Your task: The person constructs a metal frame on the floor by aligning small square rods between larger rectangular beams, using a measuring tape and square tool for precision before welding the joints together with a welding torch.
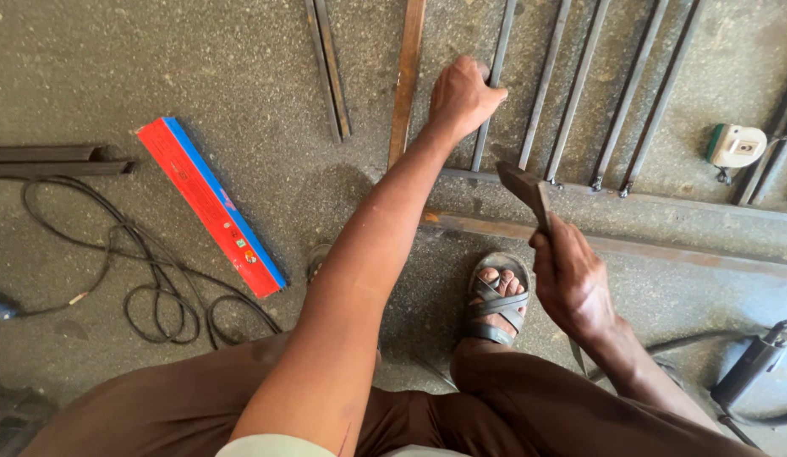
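Right hand: fist closed around the handle of a chipping hammer, head raised and tipped up and to the left, above the flat steel crossbar. Not clear whether the head touches metal; it looks just clear of it.

Left hand: arm stretched forward, fingers curled tight on one upright rod of the steel grille, palm pressing it down against the floor.

Key relation: the gripped rod runs away from the person, long axis roughly up-down in view, leaning slightly right at the far end. Its near end meets the crossbar just left of the hammer head. So the joint lies between the two hands, nearer the right one. The crossbar's long axis runs left-right, sloping a little downward to the right.

Further rods lie parallel to the right, each ending at the crossbar. A rusty flat strip lies just left of the left hand.

Sandalled foot planted below the crossbar, beside the right hand.

Outward: red-and-blue spirit level on the concrete floor, black cable looped to its left, tape measure far right. No containers in view.
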